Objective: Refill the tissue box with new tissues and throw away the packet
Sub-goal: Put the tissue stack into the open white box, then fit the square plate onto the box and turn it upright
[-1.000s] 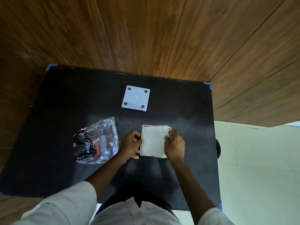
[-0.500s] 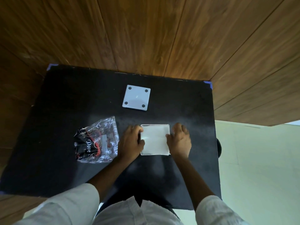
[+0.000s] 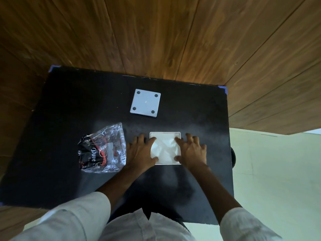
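A square white tissue box (image 3: 165,134) sits upside down and open on the black table (image 3: 69,110), with white tissues (image 3: 165,148) filling it. My left hand (image 3: 140,153) lies flat at the box's left side, thumb and index finger pressing on the tissues. My right hand (image 3: 192,151) rests at the right side, fingers spread, thumb and index finger also on the tissues. The box's white base panel (image 3: 145,103), with its dark round feet up, lies farther back. A crumpled clear plastic packet (image 3: 104,148) with black and red print lies left of my left hand.
Wood-panelled walls (image 3: 156,32) rise behind and to the right of the table. Blue tape (image 3: 223,88) marks the table corners. Pale floor (image 3: 278,171) shows on the right. A dark round object (image 3: 233,156) pokes out at the table's right edge.
The box was tilted and gripped by both hands a second ago; it now lies flat. Both hands have opened and spread, with fingers now pressing onto the tissues.
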